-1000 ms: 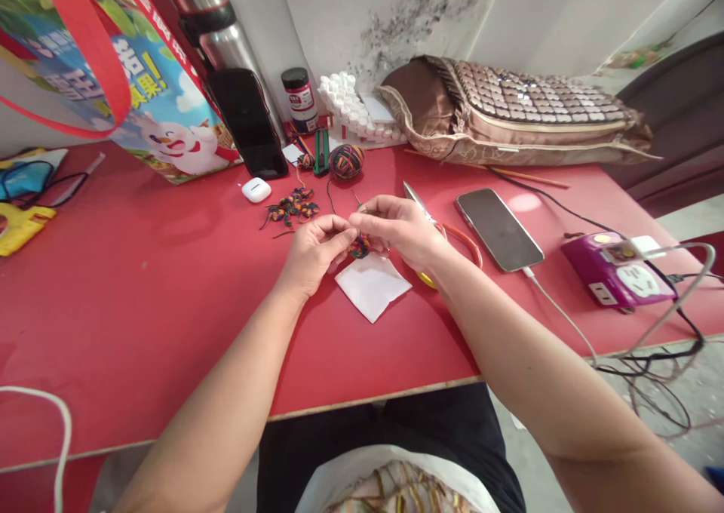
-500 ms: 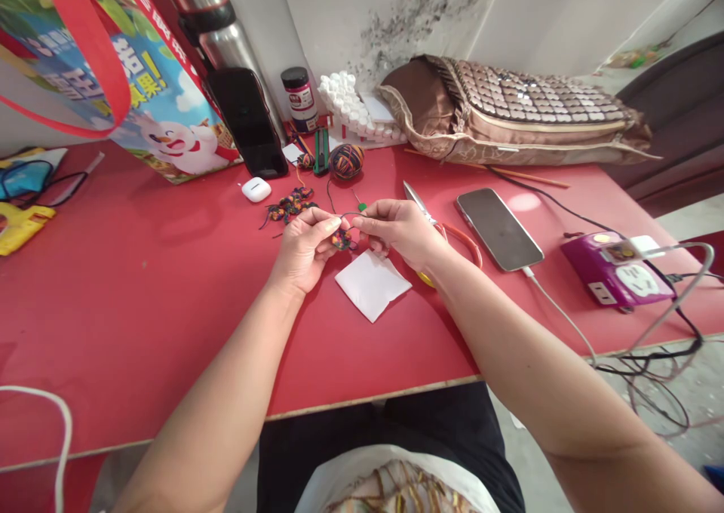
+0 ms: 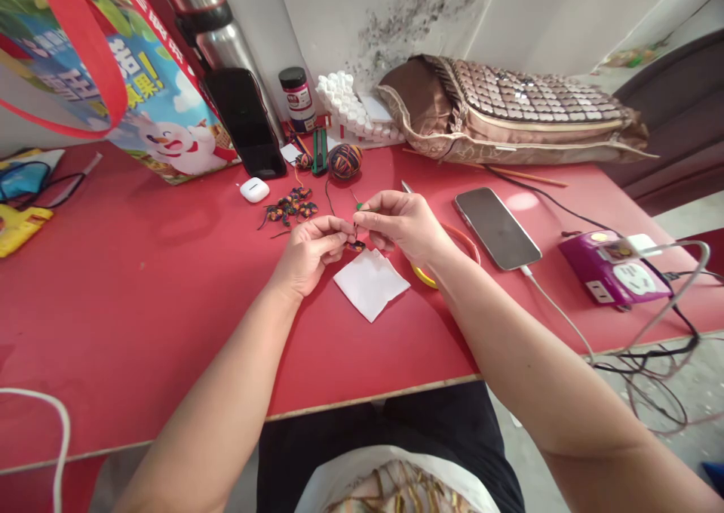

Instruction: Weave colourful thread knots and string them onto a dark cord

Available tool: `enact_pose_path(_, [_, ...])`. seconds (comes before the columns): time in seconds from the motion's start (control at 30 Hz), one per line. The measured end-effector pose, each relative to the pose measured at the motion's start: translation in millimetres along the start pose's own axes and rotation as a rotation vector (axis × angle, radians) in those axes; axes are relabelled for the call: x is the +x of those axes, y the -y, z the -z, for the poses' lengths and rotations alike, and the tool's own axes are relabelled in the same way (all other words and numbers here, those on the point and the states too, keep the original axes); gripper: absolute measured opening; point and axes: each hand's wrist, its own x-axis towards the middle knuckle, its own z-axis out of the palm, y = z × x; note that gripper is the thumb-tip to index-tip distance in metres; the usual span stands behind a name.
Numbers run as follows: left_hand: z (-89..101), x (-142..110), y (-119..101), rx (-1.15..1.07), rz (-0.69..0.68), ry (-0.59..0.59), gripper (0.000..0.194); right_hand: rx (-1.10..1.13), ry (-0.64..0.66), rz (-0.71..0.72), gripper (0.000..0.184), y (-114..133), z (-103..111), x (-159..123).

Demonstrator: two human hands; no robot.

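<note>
Yarn piece [image 3: 356, 247] sits slightly further right than before; we note it at frame centre, just above the white paper [image 3: 372, 285]. Our left hand [image 3: 310, 253] pinches it, our right hand [image 3: 403, 228] a dark strand [image 3: 356, 231].

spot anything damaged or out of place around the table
Dark, speckled stains mar the otherwise pale wall, and at right, cables hang tangled past the table's front edge. No spill shows.

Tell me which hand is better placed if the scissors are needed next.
Probably the right hand: it is beside the scissors, partly covering them in view. The left hand is farther off, by the multicoloured yarn piece.
</note>
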Motion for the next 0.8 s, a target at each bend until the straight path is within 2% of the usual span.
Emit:
enact_pose_path(0.17, [0.1,-2.5,1.2,0.072,0.027,-0.017,0.026,-0.012,-0.005,0.014,0.044,1.4,0.3,-0.5])
enact_pose_path(0.43, [0.0,-3.5,4.0,0.142,-0.044,-0.025,0.037,-0.032,0.112,0.101,0.045,1.9,-1.9,-4.5])
enact_pose_path(0.57, [1.2,-3.2,5.2,0.161,-0.024,-0.02,0.036,-0.042,0.138,0.101,0.044,3.7,-3.7,-7.3])
enact_pose_path(0.67, [0.8,-3.3,5.7,0.179,-0.007,0.028,0.031,-0.056,0.085,0.096,0.042,5.0,-3.7,-8.5])
enact_pose_path(0.8, [0.5,-2.2,3.1,0.103,-0.021,0.0,0.027,-0.131,0.084,0.068,0.04,-0.5,0.6,-5.0])
